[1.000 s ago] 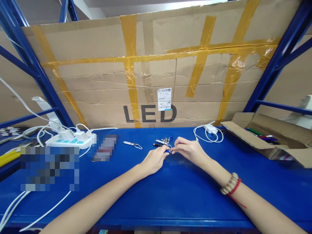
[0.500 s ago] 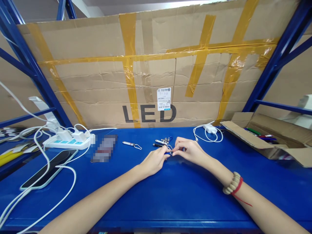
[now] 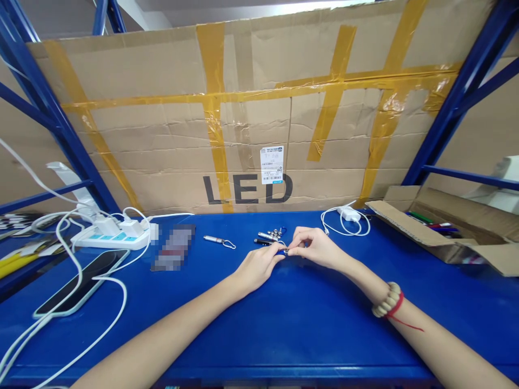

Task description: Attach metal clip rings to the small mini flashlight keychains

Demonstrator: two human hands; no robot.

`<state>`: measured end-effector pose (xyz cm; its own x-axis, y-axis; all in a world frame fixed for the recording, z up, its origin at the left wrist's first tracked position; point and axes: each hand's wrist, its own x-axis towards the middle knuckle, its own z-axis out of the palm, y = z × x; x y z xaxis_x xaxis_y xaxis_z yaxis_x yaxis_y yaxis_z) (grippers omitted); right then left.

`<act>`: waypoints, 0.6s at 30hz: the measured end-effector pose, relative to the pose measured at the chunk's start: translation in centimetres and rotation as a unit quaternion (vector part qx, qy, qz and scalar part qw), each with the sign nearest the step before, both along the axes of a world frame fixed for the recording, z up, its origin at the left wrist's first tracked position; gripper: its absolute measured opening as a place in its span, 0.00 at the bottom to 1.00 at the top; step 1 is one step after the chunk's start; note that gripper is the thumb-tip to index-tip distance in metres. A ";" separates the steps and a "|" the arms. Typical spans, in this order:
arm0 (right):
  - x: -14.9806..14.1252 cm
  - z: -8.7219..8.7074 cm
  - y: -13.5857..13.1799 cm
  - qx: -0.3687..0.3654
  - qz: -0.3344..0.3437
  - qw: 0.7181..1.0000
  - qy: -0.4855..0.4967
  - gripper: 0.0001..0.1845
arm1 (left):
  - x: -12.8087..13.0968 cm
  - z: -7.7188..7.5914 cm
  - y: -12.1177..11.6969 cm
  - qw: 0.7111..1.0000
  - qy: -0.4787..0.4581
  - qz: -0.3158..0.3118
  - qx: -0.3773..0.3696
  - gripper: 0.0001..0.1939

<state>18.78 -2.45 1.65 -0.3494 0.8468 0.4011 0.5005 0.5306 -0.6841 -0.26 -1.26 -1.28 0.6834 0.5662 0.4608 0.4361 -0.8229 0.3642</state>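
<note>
Together, the left hand (image 3: 254, 269) and right hand (image 3: 316, 249) pinch a small, partly blue item (image 3: 282, 252) between their fingertips, over the middle of the table (image 3: 308, 329). Just on their far side lie a black tube (image 3: 263, 242), a silver tube (image 3: 266, 236) and small round pieces (image 3: 277, 233); a looped silver keychain (image 3: 214, 239) lies farther left.

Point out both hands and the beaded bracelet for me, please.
Left hand (image 3: 257, 268), head view: back of the hand.
Right hand (image 3: 318, 248), head view: back of the hand.
Beaded bracelet (image 3: 390, 303), head view: pale beads at the wrist.
</note>
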 end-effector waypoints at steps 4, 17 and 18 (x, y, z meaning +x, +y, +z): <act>0.2 0.1 0.1 0.009 -0.002 1.000 -0.004 0.10 | 0.0 -0.1 0.1 0.999 -0.008 -0.001 0.053 0.09; 0.5 0.2 0.2 -0.025 0.026 0.999 0.007 0.11 | -0.1 -0.1 0.1 0.999 -0.031 -0.040 0.005 0.04; 0.6 0.2 0.2 -0.033 0.035 0.999 0.011 0.11 | -0.1 -0.1 0.0 0.999 -0.030 -0.042 0.001 0.03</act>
